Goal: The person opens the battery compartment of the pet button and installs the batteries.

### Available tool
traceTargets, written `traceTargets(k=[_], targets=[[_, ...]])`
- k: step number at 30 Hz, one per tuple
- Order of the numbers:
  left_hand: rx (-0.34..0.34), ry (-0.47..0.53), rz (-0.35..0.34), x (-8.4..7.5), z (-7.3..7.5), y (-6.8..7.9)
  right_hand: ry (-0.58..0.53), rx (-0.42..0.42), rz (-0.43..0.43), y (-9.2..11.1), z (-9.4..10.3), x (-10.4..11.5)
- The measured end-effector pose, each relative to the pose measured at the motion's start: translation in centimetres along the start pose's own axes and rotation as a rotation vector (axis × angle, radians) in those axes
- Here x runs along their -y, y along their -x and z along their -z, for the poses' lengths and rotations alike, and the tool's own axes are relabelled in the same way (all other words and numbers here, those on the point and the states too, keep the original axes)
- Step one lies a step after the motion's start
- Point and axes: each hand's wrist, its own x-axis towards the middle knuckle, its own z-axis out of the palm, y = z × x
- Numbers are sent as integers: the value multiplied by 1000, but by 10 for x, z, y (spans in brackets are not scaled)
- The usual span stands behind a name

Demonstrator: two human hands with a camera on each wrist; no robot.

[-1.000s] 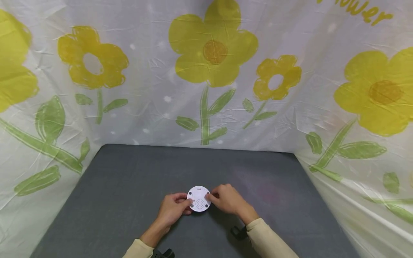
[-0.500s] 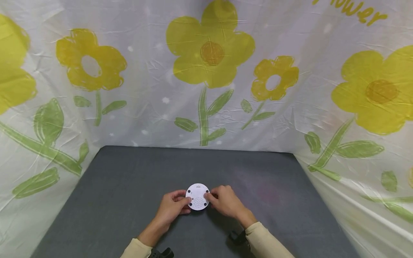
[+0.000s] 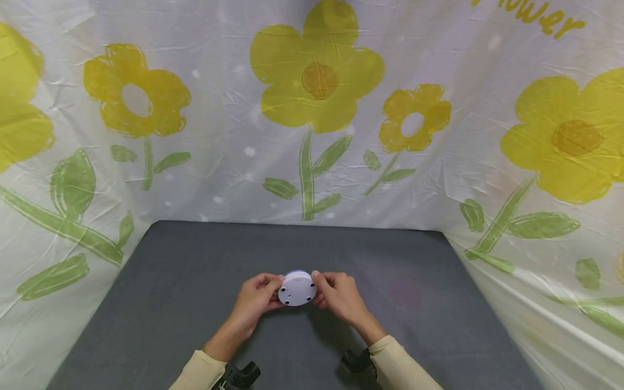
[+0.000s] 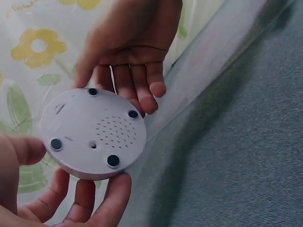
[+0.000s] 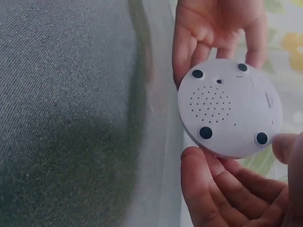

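Between my two hands is a round white device (image 3: 297, 290) with a perforated speaker grille and several dark rubber feet on its underside, which faces me. In the head view its far rim shows a bluish edge. My left hand (image 3: 257, 297) pinches the left rim, thumb near the edge and fingers behind. On the opposite rim my right hand (image 3: 340, 297) pinches with thumb in front and fingers curled behind. The left wrist view shows the grille and a small hole on the white device (image 4: 94, 135). Its other face is hidden from every view.
A dark grey cloth-covered table (image 3: 219, 254) spreads beneath both hands. A white curtain (image 3: 224, 162) printed with yellow flowers encloses the back and sides. Black bands with camera mounts (image 3: 239, 374) sit on the wrists.
The white device has tilted, its far edge raised so it looks flatter and a bluish rim shows. Both hands have shifted slightly away from me, with the thumbs higher on the rim.
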Motion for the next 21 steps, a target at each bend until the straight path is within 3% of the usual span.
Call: traceTargets(k=[3,11,21], targets=[[10,-32,-32,-2,2,1,18,5,-2,1,0,5],[49,-81,-140,-9,12,-2,44,7,105,2,5,4],[120,-121,-224,-8,14,-5,108,81,217,-1,6,-4]])
